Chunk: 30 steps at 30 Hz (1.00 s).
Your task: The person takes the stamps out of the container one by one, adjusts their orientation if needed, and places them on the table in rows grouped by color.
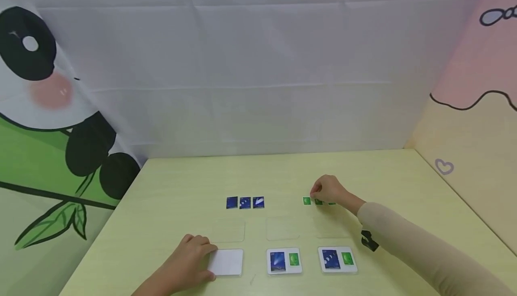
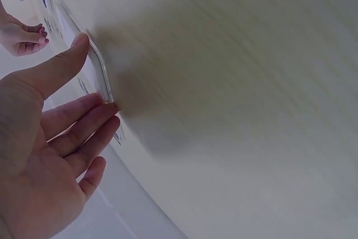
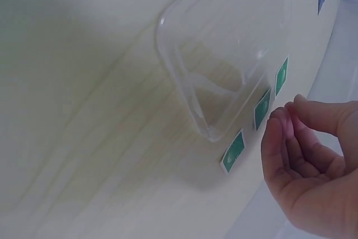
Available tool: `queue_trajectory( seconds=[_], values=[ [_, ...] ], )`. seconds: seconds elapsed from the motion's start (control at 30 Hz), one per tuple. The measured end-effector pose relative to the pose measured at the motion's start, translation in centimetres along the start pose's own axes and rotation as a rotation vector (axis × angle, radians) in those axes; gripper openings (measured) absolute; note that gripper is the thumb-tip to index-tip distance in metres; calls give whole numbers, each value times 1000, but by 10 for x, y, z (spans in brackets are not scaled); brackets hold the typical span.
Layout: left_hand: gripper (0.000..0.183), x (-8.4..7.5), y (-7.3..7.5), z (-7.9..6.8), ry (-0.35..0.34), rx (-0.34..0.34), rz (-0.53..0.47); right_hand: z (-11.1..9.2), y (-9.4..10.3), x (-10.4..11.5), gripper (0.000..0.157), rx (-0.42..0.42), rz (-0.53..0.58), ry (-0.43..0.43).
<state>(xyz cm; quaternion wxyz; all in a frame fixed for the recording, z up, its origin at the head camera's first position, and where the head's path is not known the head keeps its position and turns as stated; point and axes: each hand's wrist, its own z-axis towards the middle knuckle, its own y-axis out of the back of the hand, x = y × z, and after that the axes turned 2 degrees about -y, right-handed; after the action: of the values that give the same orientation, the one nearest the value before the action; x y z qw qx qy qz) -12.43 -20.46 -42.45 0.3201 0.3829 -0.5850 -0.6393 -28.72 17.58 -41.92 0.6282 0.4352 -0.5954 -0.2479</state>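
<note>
At the near left of the table, my left hand [image 1: 187, 262] holds a blank white card [image 1: 226, 262] by its left end, thumb at the near edge and fingers at the far edge. The left wrist view shows the card's clear rim [image 2: 100, 68] between thumb and fingers. My right hand [image 1: 329, 189] hovers at a row of three small green picture cards [image 3: 262, 109]. Its fingers [image 3: 274, 138] are curled, with the tips gathered near the thumb; nothing shows between them. All three green cards lie on the table, partly hidden by the hand in the head view.
Three blue picture cards [image 1: 245, 203] lie in a row to the left of the green ones. Clear plastic covers [image 1: 282, 228] form a middle row. Two white cards [image 1: 284, 269], each bearing a blue and a green picture, lie right of the blank one. A white cloth [image 1: 258, 85] hangs behind.
</note>
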Motion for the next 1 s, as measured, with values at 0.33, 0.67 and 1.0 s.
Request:
queue_trajectory(
  seconds=[0.33, 0.67, 1.0],
  values=[
    [54, 2, 1, -2, 10, 4, -8, -12, 2, 2, 9, 14, 32, 4],
    [56, 1, 1, -2, 39, 32, -12, -32, 10, 4, 10, 27, 84, -1],
    [55, 0, 1, -4, 28, -4, 1, -47, 12, 6, 10, 42, 81, -4]
  ],
)
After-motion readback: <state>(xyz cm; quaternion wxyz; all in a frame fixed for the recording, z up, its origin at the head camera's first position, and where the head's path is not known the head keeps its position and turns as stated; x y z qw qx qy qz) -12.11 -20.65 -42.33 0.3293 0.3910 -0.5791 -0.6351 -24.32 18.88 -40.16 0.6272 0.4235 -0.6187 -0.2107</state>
